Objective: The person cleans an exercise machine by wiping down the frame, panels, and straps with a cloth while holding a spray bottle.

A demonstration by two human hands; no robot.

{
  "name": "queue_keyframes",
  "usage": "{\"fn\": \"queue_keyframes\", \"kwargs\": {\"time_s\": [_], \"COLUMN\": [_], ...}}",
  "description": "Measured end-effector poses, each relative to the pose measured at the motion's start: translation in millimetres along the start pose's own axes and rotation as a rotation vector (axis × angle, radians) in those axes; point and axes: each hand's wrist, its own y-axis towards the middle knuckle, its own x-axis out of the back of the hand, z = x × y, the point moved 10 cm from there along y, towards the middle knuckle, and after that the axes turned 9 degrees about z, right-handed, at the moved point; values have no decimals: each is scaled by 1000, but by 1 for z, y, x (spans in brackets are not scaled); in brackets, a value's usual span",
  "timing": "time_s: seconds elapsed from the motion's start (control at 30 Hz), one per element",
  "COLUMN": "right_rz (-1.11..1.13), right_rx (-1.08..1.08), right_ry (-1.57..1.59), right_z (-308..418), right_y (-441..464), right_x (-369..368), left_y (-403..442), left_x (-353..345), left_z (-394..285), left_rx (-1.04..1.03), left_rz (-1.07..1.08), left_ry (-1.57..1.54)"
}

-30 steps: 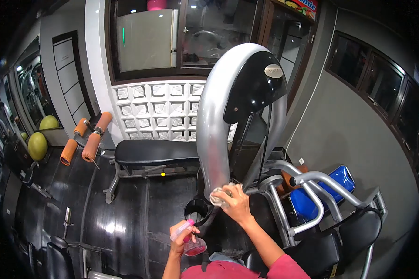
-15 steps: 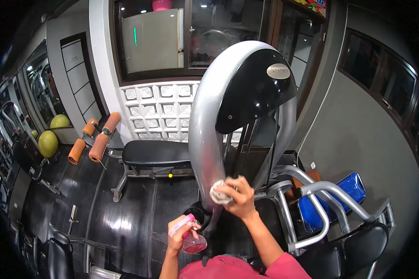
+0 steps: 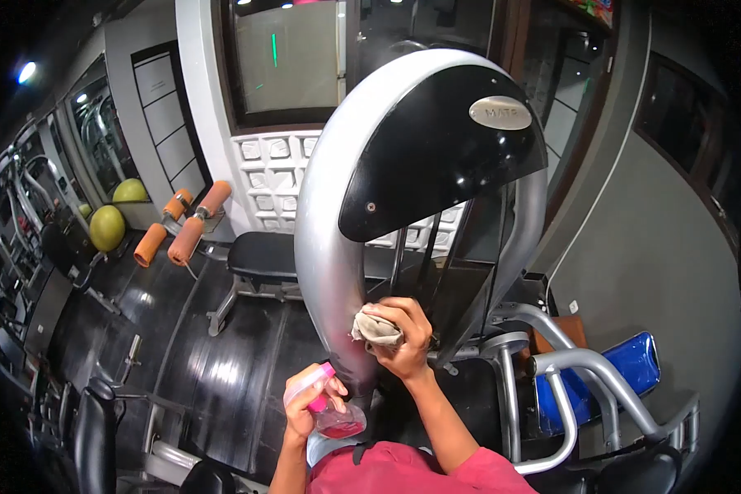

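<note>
My right hand (image 3: 407, 336) is closed on a bunched, pale cloth (image 3: 376, 330), which rests against the lower part of the curved silver frame (image 3: 321, 239) of a gym machine. Lower and to the left, my left hand (image 3: 307, 401) grips the neck of a spray bottle (image 3: 340, 421) with a pink head and pinkish liquid inside. The bottle is tilted, and its nozzle end lies close to the base of the silver frame. A black panel (image 3: 436, 156) with an oval badge fills the upper curve of the machine.
Behind the machine stands a black padded bench (image 3: 259, 253) with orange foam rollers (image 3: 200, 239) at its left. Silver bars (image 3: 564, 412) and a blue pad (image 3: 638, 362) lie to the right. A green exercise ball (image 3: 107, 228) sits far left by the mirrors.
The view has come closer to the machine, which looms larger and further left. My right hand and the cloth sit slightly higher and more to the left in view; both hands keep their holds.
</note>
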Motion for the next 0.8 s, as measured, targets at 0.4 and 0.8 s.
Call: {"fn": "queue_keyframes", "kwargs": {"time_s": [0.4,0.8], "right_rz": [-38,35], "right_rx": [-447,-624], "right_ry": [344,694], "right_z": [-67,-115], "right_y": [-84,-115], "right_x": [-29,-64], "left_y": [24,47], "left_x": [-13,-11], "left_z": [-23,-23], "left_rx": [8,47], "left_rz": [72,233], "left_ry": [70,-3]}}
